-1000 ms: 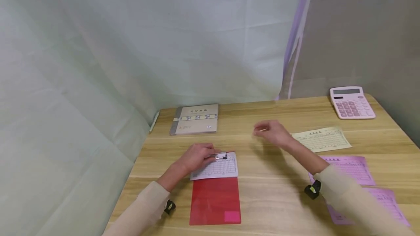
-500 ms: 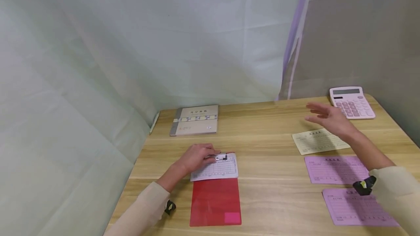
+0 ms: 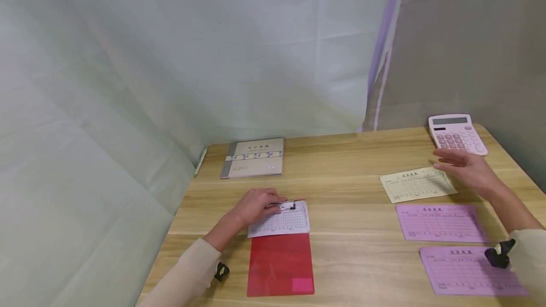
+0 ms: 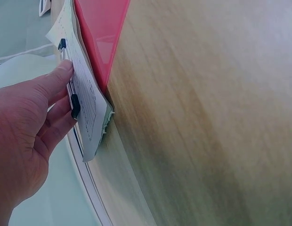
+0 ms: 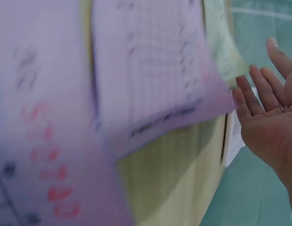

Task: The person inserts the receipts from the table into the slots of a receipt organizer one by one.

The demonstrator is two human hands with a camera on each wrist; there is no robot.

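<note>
My left hand pinches the metal clip of a red clipboard, thumb on the clip and fingers at the board's top edge. Under that clip lies a white form sheet with a printed grid, covering the board's upper part. In the right wrist view my right hand has its fingers extended and holds nothing. The head view puts it over the right end of a pale yellow form, just in front of a pink calculator. Two pinkish-purple forms, an upper one and a lower one, lie nearer me.
A beige notebook with a patterned band lies at the back left, with a light-coloured pen beside it at the table edge. Pale curtains hang behind the wooden table, which shows bare wood between clipboard and forms.
My right hand has moved from the table's middle rightward to the yellow form, uncovering most of the purple forms. My left hand has stayed on the clip.
</note>
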